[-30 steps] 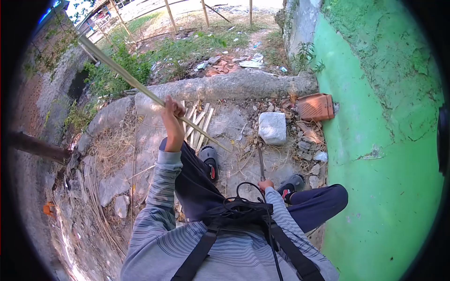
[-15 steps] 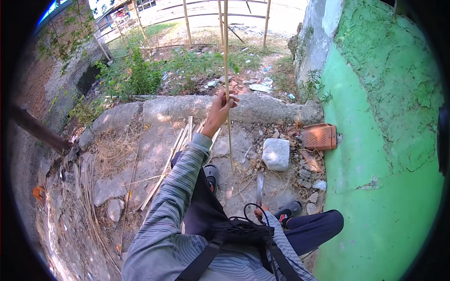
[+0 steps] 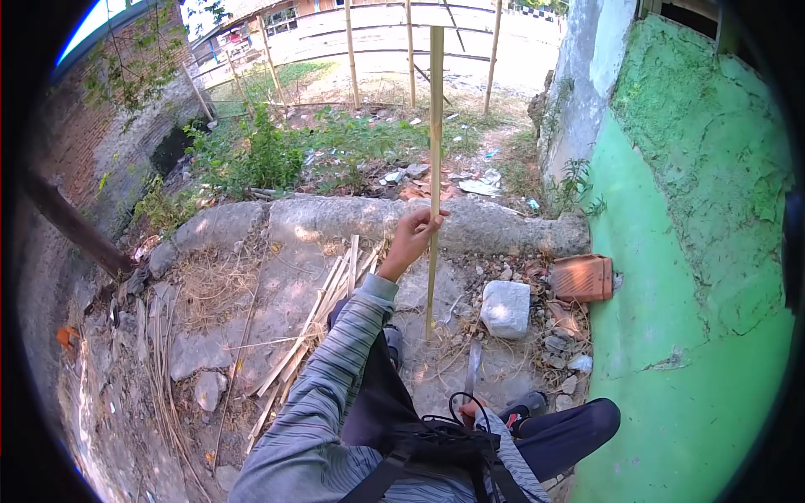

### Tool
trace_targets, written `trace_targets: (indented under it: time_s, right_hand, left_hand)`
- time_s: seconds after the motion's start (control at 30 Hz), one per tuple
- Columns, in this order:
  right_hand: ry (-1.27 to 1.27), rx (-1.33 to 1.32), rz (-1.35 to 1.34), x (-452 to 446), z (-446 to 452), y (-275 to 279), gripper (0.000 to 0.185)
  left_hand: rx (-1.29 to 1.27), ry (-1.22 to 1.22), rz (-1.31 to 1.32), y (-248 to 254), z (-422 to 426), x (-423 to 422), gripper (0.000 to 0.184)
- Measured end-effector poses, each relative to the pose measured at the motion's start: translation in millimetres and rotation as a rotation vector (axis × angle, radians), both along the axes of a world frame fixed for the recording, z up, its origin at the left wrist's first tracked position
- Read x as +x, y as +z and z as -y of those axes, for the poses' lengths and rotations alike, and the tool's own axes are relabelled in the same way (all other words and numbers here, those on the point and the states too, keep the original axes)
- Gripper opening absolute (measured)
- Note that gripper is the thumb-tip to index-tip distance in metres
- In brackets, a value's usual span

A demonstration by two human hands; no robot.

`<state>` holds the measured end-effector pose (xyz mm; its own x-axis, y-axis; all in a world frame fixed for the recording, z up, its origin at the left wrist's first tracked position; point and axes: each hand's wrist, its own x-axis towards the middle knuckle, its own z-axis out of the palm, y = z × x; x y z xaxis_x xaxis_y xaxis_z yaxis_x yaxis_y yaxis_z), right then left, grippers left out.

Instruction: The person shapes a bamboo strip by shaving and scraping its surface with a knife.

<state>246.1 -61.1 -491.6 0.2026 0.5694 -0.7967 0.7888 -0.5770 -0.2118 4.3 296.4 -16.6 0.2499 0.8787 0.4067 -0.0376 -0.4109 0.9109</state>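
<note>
A long, flat bamboo strip (image 3: 436,117) stands nearly upright, pinched near its middle by the fingers of my left hand (image 3: 411,241). Its lower end hangs over the stony ground between my feet. Low by my lap, my right hand (image 3: 471,412) is closed on a machete (image 3: 474,367), whose metal blade points forward; the handle is mostly hidden by the hand and a black cable. Beside my left leg lies a pile of split bamboo strips (image 3: 312,329), partly covered by my sleeve.
A white stone block (image 3: 506,308) and an orange brick (image 3: 581,278) sit ahead on the right, near a green wall (image 3: 662,310). A low stone ledge (image 3: 335,220) crosses in front. Thin strips (image 3: 164,360) lie on the left, by a dark post (image 3: 75,225).
The bamboo strip has turned so its broad face shows, and its top end has come into view. My view has shifted slightly. The right hand stays low with the machete.
</note>
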Motion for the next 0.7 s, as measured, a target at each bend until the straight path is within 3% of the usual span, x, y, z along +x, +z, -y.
trace_targets:
  time_s: [0.2, 0.3, 0.37, 0.47, 0.6, 0.7]
  right_hand:
    - [-0.044, -0.066, -0.096, 2.9, 1.2, 19.6, 0.044]
    - [-0.061, -0.053, -0.078, -3.1, -2.2, 53.9, 0.042]
    - [-0.068, -0.052, -0.059, -2.2, -2.4, 57.3, 0.042]
    - [-0.038, -0.024, -0.092, 4.1, -9.1, 20.0, 0.042]
    - [-0.026, -0.027, -0.123, 5.7, 6.2, 0.7, 0.042]
    - [-0.117, -0.054, -0.19, 16.9, 6.1, -55.6, 0.044]
  left_hand:
    - [-0.081, -0.055, 0.097, -13.2, -11.9, -11.9, 0.026]
    - [0.09, 0.005, 0.042, -10.4, -11.5, -14.2, 0.025]
    - [-0.041, 0.003, 0.085, 0.9, -1.7, -16.9, 0.023]
    - [-0.063, -0.098, 0.072, -15.7, -17.1, -20.8, 0.022]
    - [-0.105, -0.1, 0.048, 0.4, -3.2, -22.2, 0.016]
    - [-0.146, -0.113, 0.096, -2.2, -6.1, -21.5, 0.02]
